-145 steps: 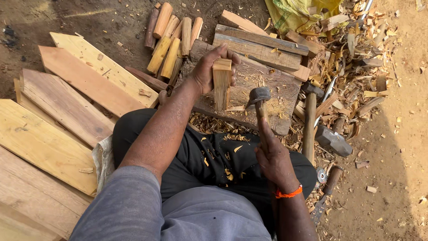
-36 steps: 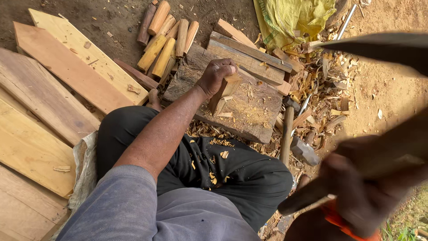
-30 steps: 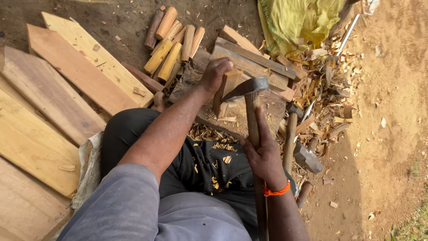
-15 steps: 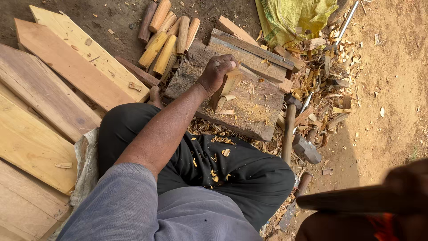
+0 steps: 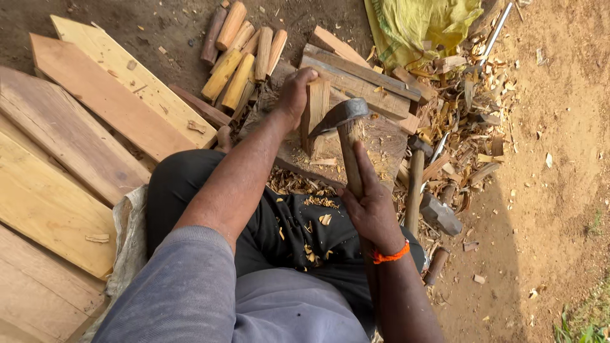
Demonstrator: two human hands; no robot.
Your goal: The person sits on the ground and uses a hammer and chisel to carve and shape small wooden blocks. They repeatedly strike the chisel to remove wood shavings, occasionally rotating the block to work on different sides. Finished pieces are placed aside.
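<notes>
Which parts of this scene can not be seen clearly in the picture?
Head view:
- Foot of the wood piece: hidden behind the adze head.
- Left hand fingertips: behind the wood piece.
- Adze handle's lower end: covered by the right hand and forearm.
- Yellow sack: cut by the top edge.

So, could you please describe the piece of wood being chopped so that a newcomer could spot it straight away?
Find the dark, scarred wooden chopping block in front of the seated person's knees. On it stands a short pale wooden billet, steadied upright by the left hand. Unlike the rounded pegs piled behind, it is squared and meets the adze blade.
</notes>
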